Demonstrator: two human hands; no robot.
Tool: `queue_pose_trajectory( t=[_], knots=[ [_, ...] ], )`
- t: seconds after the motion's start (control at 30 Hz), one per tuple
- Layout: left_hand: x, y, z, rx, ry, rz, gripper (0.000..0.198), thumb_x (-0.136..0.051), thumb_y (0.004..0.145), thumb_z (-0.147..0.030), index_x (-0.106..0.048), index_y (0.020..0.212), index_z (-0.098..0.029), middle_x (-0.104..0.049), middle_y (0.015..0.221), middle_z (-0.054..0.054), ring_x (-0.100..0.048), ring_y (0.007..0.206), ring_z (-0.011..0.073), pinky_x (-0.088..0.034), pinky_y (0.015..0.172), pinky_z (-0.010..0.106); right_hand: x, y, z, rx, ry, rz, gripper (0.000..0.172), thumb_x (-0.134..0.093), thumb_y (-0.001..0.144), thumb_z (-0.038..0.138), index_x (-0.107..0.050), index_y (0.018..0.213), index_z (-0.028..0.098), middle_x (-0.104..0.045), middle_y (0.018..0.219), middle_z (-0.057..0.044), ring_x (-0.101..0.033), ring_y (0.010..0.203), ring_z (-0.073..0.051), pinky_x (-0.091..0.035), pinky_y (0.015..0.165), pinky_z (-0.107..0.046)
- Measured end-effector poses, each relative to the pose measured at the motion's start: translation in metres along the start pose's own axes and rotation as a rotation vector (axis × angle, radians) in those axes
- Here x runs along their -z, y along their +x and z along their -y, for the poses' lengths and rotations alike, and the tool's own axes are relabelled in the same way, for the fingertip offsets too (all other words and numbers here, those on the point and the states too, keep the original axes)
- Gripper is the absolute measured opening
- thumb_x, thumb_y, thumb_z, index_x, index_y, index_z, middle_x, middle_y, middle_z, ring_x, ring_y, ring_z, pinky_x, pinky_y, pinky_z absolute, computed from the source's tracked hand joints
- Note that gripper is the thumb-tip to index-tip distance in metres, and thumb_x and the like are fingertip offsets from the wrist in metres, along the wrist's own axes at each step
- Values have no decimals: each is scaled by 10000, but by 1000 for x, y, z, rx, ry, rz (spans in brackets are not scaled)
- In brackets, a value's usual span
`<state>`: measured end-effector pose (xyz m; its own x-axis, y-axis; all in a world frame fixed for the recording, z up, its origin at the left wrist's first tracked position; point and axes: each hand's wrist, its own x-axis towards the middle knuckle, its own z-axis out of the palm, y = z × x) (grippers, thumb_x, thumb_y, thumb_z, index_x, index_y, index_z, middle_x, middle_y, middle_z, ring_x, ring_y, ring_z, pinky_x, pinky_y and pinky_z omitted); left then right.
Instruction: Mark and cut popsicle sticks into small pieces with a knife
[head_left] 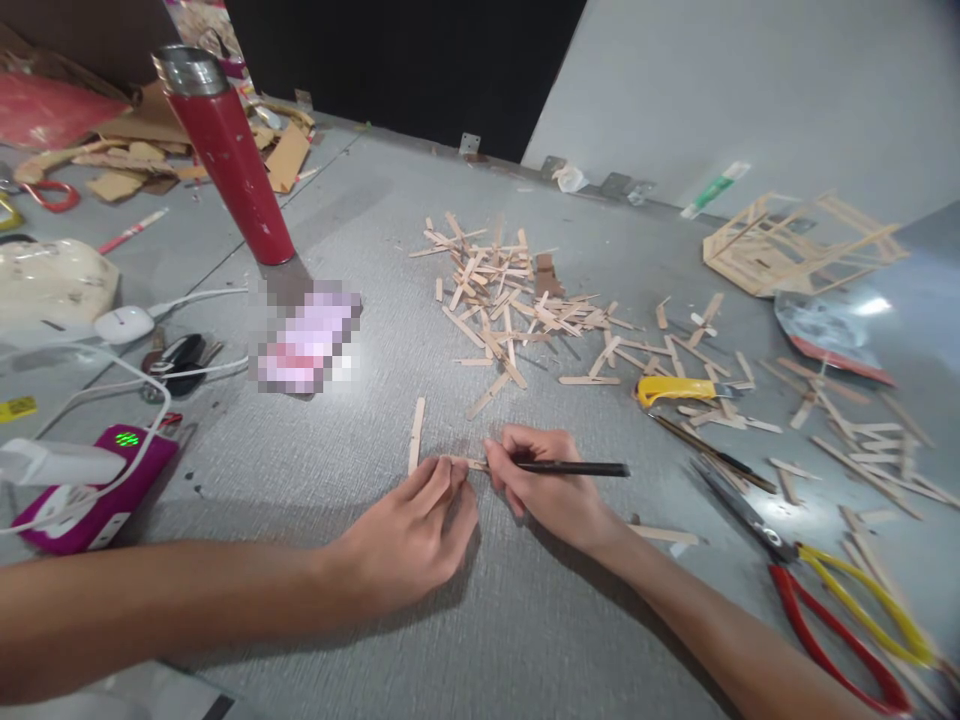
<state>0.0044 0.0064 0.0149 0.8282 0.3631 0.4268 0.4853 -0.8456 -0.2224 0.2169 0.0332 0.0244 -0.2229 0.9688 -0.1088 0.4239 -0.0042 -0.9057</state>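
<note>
My left hand point(412, 535) pinches a small flat wooden stick point(475, 463) low over the grey table. In my right hand point(547, 490) is a slim black pen point(589, 468), gripped as for writing, its shaft pointing right. The pen's tip is hidden by the fingers, close to the stick's right end. Another wooden stick point(417, 432), marked with a small dark spot, lies just beyond my left fingertips. Farther back is a loose heap of short wooden sticks point(499, 275), with more pieces scattered to the right.
On the right lie a yellow utility knife point(679, 389), a dark pen-like tool point(712, 453) and scissors point(784, 545). A wooden stick frame point(806, 245) stands behind them. A red bottle point(232, 165), a pixelated pink object point(311, 340) and a purple power bank point(101, 495) with cables occupy the left.
</note>
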Motion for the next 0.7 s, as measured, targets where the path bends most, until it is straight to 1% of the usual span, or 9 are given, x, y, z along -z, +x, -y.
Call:
queue_pose_trajectory(
  t=[0.13,0.3,0.43,0.57,0.7],
  knots=[
    [1,1,0,-4,15,-1,321,-581,893,-151,-659,1130,51,-728,1123,254,-684,1090,305,-481,1070,416,0,0,1,-3,24,1,466,-566,987,423,-490,571,228,-501,405,52,-429,357,-81,-356,434,-253],
    [2,2,1,2,25,-17,300,-557,897,-154,-685,1105,20,-742,1118,219,-695,1069,299,-497,1045,402,-1,0,1,2,26,-12,456,-553,987,396,-489,569,228,-483,393,57,-423,346,-79,-348,424,-248],
    [2,3,1,-2,12,0,323,-568,905,-174,-670,1128,34,-728,1144,247,-691,1086,306,-483,1057,416,0,0,2,1,18,-13,442,-553,978,367,-493,565,224,-495,391,54,-437,341,-78,-363,425,-240],
    [4,3,2,-21,21,7,310,-573,904,-173,-678,1117,27,-739,1123,228,-697,1069,307,-484,1051,416,0,0,3,-4,45,-14,428,-561,963,349,-492,559,224,-509,396,50,-456,336,-80,-369,413,-233],
    [3,1,2,-24,18,24,335,-582,915,-198,-669,1138,37,-730,1144,241,-693,1082,317,-480,1058,424,0,-1,0,-15,51,-22,409,-592,951,335,-505,567,220,-522,403,51,-474,336,-81,-369,412,-227]
  ],
)
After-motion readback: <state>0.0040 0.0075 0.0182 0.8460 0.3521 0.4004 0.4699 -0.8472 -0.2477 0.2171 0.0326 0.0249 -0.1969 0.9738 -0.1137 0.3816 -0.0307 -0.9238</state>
